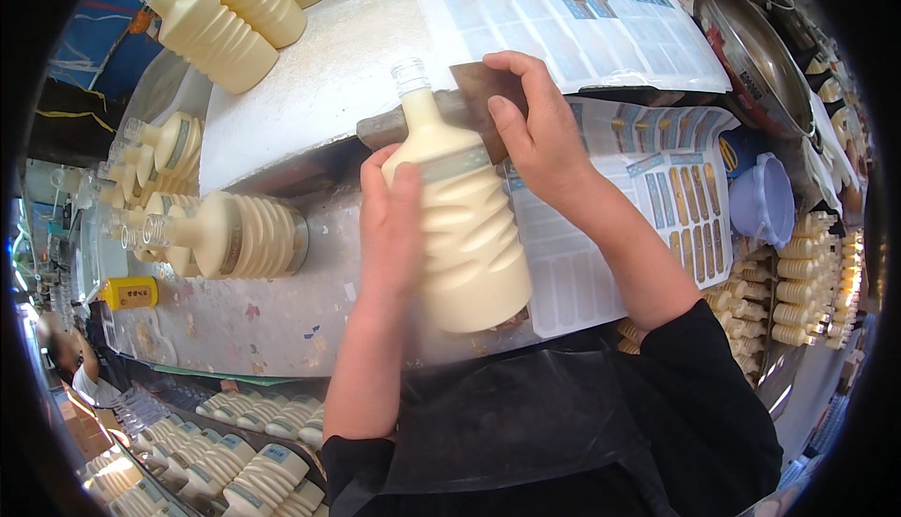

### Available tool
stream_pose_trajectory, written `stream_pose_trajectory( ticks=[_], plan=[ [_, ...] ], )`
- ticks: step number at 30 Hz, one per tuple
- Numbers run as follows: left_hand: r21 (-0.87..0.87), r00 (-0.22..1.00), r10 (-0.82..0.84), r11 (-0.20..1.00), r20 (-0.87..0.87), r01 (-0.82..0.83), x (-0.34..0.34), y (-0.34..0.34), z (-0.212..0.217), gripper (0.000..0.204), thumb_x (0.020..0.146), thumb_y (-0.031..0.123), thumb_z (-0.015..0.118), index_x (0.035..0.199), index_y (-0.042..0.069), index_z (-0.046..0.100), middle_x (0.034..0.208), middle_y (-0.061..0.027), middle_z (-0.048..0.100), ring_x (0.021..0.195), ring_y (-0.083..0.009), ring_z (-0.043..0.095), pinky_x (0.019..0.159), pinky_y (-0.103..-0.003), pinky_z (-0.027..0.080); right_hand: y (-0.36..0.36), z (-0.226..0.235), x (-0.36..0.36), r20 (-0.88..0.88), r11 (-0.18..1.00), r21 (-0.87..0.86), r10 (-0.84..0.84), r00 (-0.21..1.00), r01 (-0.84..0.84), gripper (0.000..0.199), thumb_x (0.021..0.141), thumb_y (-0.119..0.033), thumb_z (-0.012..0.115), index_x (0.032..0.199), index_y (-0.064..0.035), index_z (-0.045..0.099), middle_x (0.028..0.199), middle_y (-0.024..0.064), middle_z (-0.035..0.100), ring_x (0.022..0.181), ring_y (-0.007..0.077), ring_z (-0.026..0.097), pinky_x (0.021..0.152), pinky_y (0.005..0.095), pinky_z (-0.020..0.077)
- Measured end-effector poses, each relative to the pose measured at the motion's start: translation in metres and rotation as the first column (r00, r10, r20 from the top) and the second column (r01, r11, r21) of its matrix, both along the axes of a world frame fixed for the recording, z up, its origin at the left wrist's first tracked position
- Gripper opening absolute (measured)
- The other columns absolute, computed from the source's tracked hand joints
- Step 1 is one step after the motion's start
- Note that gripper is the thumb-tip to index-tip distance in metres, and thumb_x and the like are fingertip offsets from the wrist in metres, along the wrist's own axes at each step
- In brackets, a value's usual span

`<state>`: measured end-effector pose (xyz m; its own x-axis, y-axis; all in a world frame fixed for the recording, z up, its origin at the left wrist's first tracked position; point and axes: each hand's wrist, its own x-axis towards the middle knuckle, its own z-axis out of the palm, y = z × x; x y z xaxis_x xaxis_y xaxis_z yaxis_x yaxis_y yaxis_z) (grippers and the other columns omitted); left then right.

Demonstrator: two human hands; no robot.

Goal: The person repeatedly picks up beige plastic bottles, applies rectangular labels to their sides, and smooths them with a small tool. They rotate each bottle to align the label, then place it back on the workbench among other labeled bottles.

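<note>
A cream ribbed bottle (474,278) with a clear threaded neck lies tilted in front of me, its neck pointing away. Around its shoulder runs a grey-green label band (455,164). My left hand (389,212) is closed round the bottle's left side, slightly blurred, with fingertips at the band. Just right of the shoulder, my right hand (535,128) pinches a thin brown rectangular plate (477,99) between thumb and fingers. Below my right forearm lies a sheet of blue and gold label strips (572,282). A grey block (380,129) shows behind the bottle.
Several cream bottles (249,235) lie on the table at left; others (216,43) are at the far left. A second label sheet (526,34) covers the raised white board (328,57). A lilac bucket (765,200), metal basin (760,48) and yellow box (130,293) flank the work area.
</note>
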<state>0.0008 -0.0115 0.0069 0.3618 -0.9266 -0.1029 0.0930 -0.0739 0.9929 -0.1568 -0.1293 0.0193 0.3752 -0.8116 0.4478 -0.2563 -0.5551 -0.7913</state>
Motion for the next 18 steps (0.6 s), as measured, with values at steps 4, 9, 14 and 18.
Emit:
stream_pose_trajectory(
  ticks=[4, 9, 14, 18],
  plan=[
    [-0.022, 0.994, 0.004, 1.0, -0.112, -0.006, -0.001, 0.001, -0.002, 0.048, 0.113, 0.038, 0.036, 0.143, 0.001, 0.044, 0.128, -0.0133, 0.06, 0.115, -0.0194, 0.061, 0.101, -0.036, 0.051, 0.0, 0.021, -0.002, 0.109, 0.997, 0.049, 0.059, 0.992, -0.065, 0.038, 0.097, -0.007, 0.055, 0.135, 0.0002, 0.049, 0.132, 0.0213, 0.058, 0.121, 0.0371, 0.059, 0.104, 0.0423, 0.0467],
    [-0.038, 0.99, 0.032, 0.999, -0.135, -0.037, -0.001, 0.004, -0.007, 0.045, 0.114, 0.031, 0.031, 0.144, 0.0, 0.045, 0.132, -0.0134, 0.06, 0.118, -0.0199, 0.06, 0.103, -0.036, 0.049, 0.01, 0.025, 0.002, 0.109, 0.979, 0.14, 0.134, 0.985, -0.148, 0.038, 0.099, -0.008, 0.054, 0.136, -0.0001, 0.048, 0.132, 0.0217, 0.057, 0.121, 0.0368, 0.059, 0.104, 0.0422, 0.0466],
    [-0.124, 0.925, 0.123, 0.989, 0.361, -0.083, -0.012, 0.023, -0.001, 0.063, 0.104, 0.033, 0.049, 0.155, -0.001, 0.033, 0.15, -0.0239, 0.044, 0.133, -0.0338, 0.048, 0.113, -0.044, 0.039, 0.006, 0.008, -0.002, 0.033, 0.997, 0.041, 0.066, 0.997, -0.067, 0.038, 0.1, -0.007, 0.054, 0.136, -0.0011, 0.047, 0.133, 0.021, 0.055, 0.122, 0.0381, 0.057, 0.104, 0.0431, 0.0462],
    [0.045, 0.651, -0.046, 0.999, 0.757, 0.017, -0.028, 0.044, 0.02, 0.094, 0.087, 0.032, 0.07, 0.162, 0.004, 0.021, 0.159, -0.0321, 0.028, 0.145, -0.0493, 0.035, 0.118, -0.053, 0.032, 0.003, 0.003, -0.003, 0.023, 0.995, 0.057, 0.078, 0.997, -0.079, 0.038, 0.099, -0.006, 0.054, 0.137, -0.0017, 0.047, 0.131, 0.0213, 0.055, 0.121, 0.0393, 0.057, 0.103, 0.0437, 0.0461]
  ],
)
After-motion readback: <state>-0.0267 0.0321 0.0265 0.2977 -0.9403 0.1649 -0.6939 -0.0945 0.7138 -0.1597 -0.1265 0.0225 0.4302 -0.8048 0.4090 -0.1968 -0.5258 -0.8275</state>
